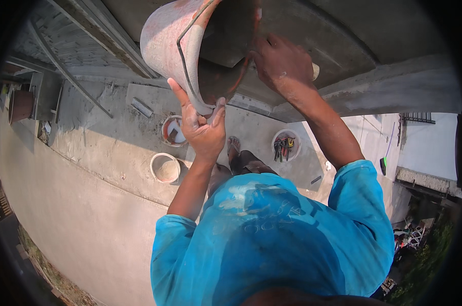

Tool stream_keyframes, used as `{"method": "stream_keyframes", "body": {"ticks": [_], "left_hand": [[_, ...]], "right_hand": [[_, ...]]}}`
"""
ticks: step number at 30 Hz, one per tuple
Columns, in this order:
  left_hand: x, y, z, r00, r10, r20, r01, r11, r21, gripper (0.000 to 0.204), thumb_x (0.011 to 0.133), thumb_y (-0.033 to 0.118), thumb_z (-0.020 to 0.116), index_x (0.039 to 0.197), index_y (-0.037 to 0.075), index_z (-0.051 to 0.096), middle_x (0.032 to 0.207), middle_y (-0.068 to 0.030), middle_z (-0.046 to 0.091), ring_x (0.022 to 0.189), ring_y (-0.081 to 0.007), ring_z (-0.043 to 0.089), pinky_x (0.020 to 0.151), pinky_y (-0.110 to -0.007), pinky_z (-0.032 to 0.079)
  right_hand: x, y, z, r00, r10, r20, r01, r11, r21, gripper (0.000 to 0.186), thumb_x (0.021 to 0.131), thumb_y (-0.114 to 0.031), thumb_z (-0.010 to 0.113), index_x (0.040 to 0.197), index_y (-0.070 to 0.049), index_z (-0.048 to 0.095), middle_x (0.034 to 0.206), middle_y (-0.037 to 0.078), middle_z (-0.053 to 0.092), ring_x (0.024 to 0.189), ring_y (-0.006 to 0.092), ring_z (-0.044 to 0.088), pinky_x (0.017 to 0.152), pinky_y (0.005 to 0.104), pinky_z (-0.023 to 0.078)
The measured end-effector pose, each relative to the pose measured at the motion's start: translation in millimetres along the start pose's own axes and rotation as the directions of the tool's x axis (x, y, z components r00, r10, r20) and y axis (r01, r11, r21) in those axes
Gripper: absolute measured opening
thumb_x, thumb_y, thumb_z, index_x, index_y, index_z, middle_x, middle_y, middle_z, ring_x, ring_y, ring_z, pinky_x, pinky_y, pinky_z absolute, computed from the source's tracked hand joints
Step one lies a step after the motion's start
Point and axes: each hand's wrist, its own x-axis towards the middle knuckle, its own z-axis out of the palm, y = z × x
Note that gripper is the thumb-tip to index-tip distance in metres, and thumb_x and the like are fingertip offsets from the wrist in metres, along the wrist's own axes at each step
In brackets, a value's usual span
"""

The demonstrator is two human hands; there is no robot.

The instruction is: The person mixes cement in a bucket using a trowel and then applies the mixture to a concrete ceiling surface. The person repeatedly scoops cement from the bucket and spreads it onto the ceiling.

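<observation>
Up in front of me, a pale, mortar-smeared bucket (162, 38) is tipped on its side with its mouth to the right. A bent wire bail (179, 45) hangs across its outside. My left hand (204, 127) grips the lower rim, one finger stretched along the outer wall. At the right side of the mouth, my right hand (284, 64) is closed around a tool. Only the pale rounded end of its handle (315, 71) shows clearly; the hand and bucket hide the rest. Inside the bucket it is dark, and I cannot make out the contents well.
On the floor below stand a white bucket (165, 169), a red-rimmed bucket (172, 130) and a tub holding several hand tools (283, 147). Grey plastered wall (338, 38) rises ahead on the right. A green-headed broom (383, 166) is farther right. A ledge edge runs along the left.
</observation>
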Motion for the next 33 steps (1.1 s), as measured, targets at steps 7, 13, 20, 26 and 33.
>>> {"method": "stream_keyframes", "body": {"ticks": [7,13,20,26,33], "left_hand": [[41,16,4,0.919,-0.384,-0.094,0.33,0.876,-0.353,0.025,0.093,0.002,0.071,0.114,0.003,0.057,0.112,-0.0101,0.065,0.095,-0.0147,0.066,0.078,-0.029,0.056],[47,9,-13,0.823,-0.549,-0.144,0.403,0.745,-0.531,0.026,0.09,0.005,0.074,0.109,0.005,0.057,0.101,-0.0058,0.067,0.084,-0.0118,0.065,0.067,-0.027,0.056],[42,-4,-28,0.821,-0.558,-0.123,0.444,0.758,-0.477,0.027,0.089,0.003,0.073,0.11,0.004,0.056,0.103,-0.008,0.066,0.087,-0.0151,0.067,0.072,-0.031,0.06],[42,8,-29,0.815,-0.568,-0.114,0.448,0.743,-0.496,0.026,0.089,0.002,0.075,0.109,0.004,0.058,0.098,-0.005,0.066,0.086,-0.0125,0.066,0.069,-0.025,0.053],[32,0,-15,0.965,-0.259,-0.033,0.242,0.935,-0.258,0.025,0.09,0.0,0.074,0.112,0.0,0.062,0.119,-0.0119,0.06,0.097,-0.0123,0.064,0.083,-0.026,0.051]], "right_hand": [[-16,43,-37,0.957,-0.017,-0.289,0.044,0.995,0.087,0.026,0.086,-0.029,0.072,0.107,-0.012,0.07,0.106,0.007,0.067,0.09,0.0279,0.069,0.075,0.041,0.054],[18,76,-131,0.975,-0.193,-0.111,0.217,0.712,0.668,0.025,0.093,-0.023,0.07,0.106,-0.002,0.07,0.088,0.008,0.068,0.079,0.0149,0.063,0.07,0.03,0.049],[95,154,-114,0.952,-0.114,0.284,-0.2,0.469,0.86,0.039,0.097,-0.038,0.064,0.108,-0.002,0.07,0.087,0.003,0.065,0.076,0.0115,0.056,0.068,0.0299,0.046],[95,134,-188,0.981,0.177,-0.074,-0.076,0.713,0.697,0.035,0.098,-0.04,0.063,0.104,-0.006,0.069,0.078,-0.005,0.057,0.067,0.0064,0.048,0.06,0.0256,0.041],[34,47,-87,0.946,-0.081,0.315,-0.031,0.942,0.334,0.037,0.093,-0.038,0.065,0.109,-0.005,0.072,0.088,0.015,0.069,0.08,0.0271,0.064,0.074,0.0389,0.05]]}}
